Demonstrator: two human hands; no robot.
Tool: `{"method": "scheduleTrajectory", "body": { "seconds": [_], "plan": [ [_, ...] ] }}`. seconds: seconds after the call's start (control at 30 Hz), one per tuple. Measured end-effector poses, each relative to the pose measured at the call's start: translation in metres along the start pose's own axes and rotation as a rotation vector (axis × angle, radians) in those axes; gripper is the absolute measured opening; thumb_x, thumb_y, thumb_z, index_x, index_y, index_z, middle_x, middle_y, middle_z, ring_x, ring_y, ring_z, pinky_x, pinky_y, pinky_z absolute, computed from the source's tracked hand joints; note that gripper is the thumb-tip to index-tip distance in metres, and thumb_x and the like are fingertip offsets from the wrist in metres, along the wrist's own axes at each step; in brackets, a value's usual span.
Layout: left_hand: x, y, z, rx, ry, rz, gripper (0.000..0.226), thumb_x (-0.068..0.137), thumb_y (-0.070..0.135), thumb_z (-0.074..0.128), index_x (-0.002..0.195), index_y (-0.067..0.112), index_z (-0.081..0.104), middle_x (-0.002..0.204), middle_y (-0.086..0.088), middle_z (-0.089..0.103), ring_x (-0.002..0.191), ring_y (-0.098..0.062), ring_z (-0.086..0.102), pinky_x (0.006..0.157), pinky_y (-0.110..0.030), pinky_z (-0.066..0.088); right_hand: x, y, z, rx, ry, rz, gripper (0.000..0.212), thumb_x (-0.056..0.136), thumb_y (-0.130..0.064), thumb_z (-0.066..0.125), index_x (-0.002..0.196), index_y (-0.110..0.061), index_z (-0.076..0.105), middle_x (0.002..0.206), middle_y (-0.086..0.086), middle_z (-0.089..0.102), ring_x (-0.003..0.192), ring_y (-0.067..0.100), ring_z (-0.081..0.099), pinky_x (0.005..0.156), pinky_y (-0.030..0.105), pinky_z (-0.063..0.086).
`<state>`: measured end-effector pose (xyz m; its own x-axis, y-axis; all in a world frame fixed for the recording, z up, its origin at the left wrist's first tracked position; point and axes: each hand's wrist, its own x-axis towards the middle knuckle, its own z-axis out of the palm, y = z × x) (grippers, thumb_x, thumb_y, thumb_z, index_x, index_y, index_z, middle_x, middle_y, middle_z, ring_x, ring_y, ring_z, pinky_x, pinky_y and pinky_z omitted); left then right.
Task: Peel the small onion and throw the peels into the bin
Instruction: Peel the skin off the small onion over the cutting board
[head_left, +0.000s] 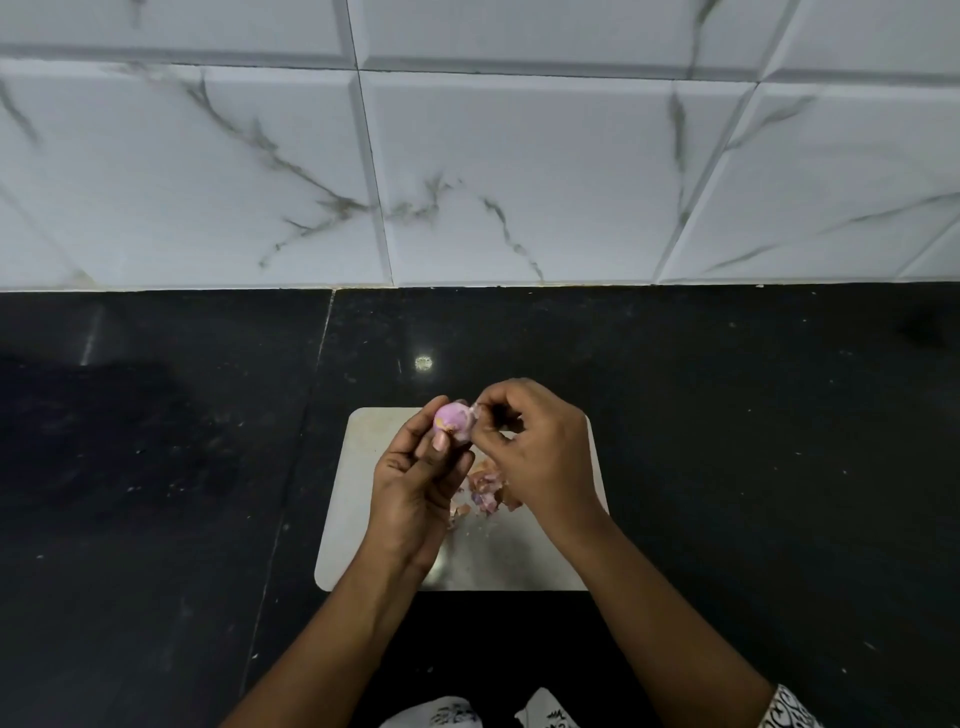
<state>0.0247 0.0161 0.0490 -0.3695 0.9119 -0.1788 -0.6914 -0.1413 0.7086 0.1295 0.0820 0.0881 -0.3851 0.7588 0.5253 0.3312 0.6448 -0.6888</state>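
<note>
The left hand (415, 483) holds the onion (453, 422) between curled fingertips and thumb, above the far edge of the board (343, 519). The right hand (540, 447) pinches a strip of skin (474, 410) at the onion's upper right side; the strip is attached to the onion. Loose peels (485, 491) lie in a heap near the centre of the board, below and between the hands. The board lies flat on the black counter (727, 415), near its front edge. A tiled wall (519, 156) stands along the far edge.
</note>
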Motion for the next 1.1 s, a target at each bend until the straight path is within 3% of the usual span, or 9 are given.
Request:
{"method": "scheduleTrajectory", "body": {
  "seconds": [0.07, 0.2, 0.27, 0.37, 0.5, 0.63, 0.77, 0.9, 1.1],
  "plan": [
    [-0.001, 0.001, 0.002, -0.055, 0.013, -0.005, 0.054, 0.053, 0.027, 0.088, 0.103, 0.017, 0.070, 0.104, -0.005, 0.073, 0.090, -0.014, 0.071, 0.066, -0.019, 0.056, 0.000, 0.001, -0.001, 0.102, 0.031, 0.062, 0.013, 0.079, -0.021, 0.060, 0.079, -0.008, 0.065, 0.076, -0.001, 0.066, 0.070, 0.006, 0.060, 0.062, 0.020, 0.052],
    [-0.002, 0.001, 0.003, -0.083, 0.048, -0.030, 0.033, 0.075, 0.014, 0.057, 0.108, 0.016, 0.063, 0.101, -0.002, 0.074, 0.090, -0.015, 0.072, 0.068, -0.018, 0.057, -0.002, 0.005, -0.004, 0.181, 0.038, 0.125, 0.008, 0.079, -0.003, 0.067, 0.083, -0.010, 0.067, 0.079, -0.005, 0.066, 0.074, 0.004, 0.063, 0.065, 0.014, 0.051],
    [-0.001, 0.002, 0.001, -0.124, 0.058, -0.052, 0.036, 0.072, 0.018, 0.065, 0.107, 0.017, 0.065, 0.104, -0.003, 0.073, 0.093, -0.017, 0.071, 0.066, -0.020, 0.057, -0.001, 0.008, -0.006, 0.178, 0.012, 0.184, 0.010, 0.079, -0.004, 0.068, 0.084, -0.012, 0.065, 0.081, -0.006, 0.065, 0.075, 0.004, 0.063, 0.064, 0.015, 0.052],
    [0.000, 0.003, -0.002, -0.159, 0.073, -0.079, 0.063, 0.054, 0.028, 0.085, 0.112, 0.015, 0.065, 0.109, -0.006, 0.072, 0.098, -0.019, 0.070, 0.065, -0.020, 0.057, -0.002, 0.014, -0.006, 0.137, -0.053, 0.250, 0.017, 0.079, -0.002, 0.066, 0.083, -0.017, 0.061, 0.084, -0.007, 0.062, 0.077, 0.007, 0.064, 0.065, 0.025, 0.055],
    [0.002, 0.001, -0.007, -0.130, 0.084, -0.112, 0.036, 0.077, 0.022, 0.057, 0.112, 0.017, 0.062, 0.103, -0.003, 0.073, 0.092, -0.014, 0.071, 0.064, -0.019, 0.057, -0.006, 0.018, -0.005, 0.077, -0.129, 0.282, 0.015, 0.084, -0.005, 0.057, 0.080, -0.015, 0.068, 0.079, -0.007, 0.066, 0.074, 0.007, 0.066, 0.069, 0.031, 0.057],
    [0.001, 0.004, -0.009, -0.012, 0.064, -0.116, 0.035, 0.080, 0.018, 0.055, 0.114, 0.023, 0.064, 0.105, -0.004, 0.072, 0.097, -0.014, 0.070, 0.068, -0.022, 0.057, -0.005, 0.021, -0.005, -0.038, -0.356, 0.409, 0.021, 0.093, -0.017, 0.049, 0.102, -0.018, 0.068, 0.098, -0.003, 0.071, 0.091, 0.007, 0.064, 0.085, 0.032, 0.054],
    [0.001, 0.006, -0.012, 0.168, 0.040, -0.068, 0.039, 0.075, 0.020, 0.061, 0.113, 0.029, 0.065, 0.115, -0.004, 0.067, 0.098, -0.012, 0.067, 0.067, -0.022, 0.054, -0.002, 0.019, -0.011, -0.063, -0.340, 0.330, 0.014, 0.088, -0.018, 0.060, 0.098, -0.021, 0.069, 0.097, -0.009, 0.069, 0.090, 0.005, 0.063, 0.081, 0.028, 0.055],
    [0.000, 0.010, -0.010, 0.268, 0.006, 0.011, 0.039, 0.073, 0.015, 0.064, 0.110, 0.027, 0.065, 0.104, 0.000, 0.070, 0.092, -0.012, 0.068, 0.063, -0.022, 0.053, 0.005, 0.008, -0.016, 0.024, -0.325, 0.162, 0.016, 0.082, -0.012, 0.067, 0.098, -0.018, 0.069, 0.092, -0.010, 0.064, 0.088, 0.000, 0.060, 0.073, 0.013, 0.052],
    [-0.002, 0.015, -0.010, 0.423, 0.021, 0.124, 0.033, 0.071, 0.012, 0.067, 0.104, 0.012, 0.067, 0.095, -0.003, 0.075, 0.091, -0.017, 0.071, 0.066, -0.023, 0.055, 0.019, -0.003, -0.019, -0.053, -0.405, 0.054, 0.021, 0.081, -0.020, 0.069, 0.101, -0.015, 0.072, 0.091, 0.002, 0.071, 0.081, 0.008, 0.064, 0.073, 0.023, 0.055]
  ]
}}
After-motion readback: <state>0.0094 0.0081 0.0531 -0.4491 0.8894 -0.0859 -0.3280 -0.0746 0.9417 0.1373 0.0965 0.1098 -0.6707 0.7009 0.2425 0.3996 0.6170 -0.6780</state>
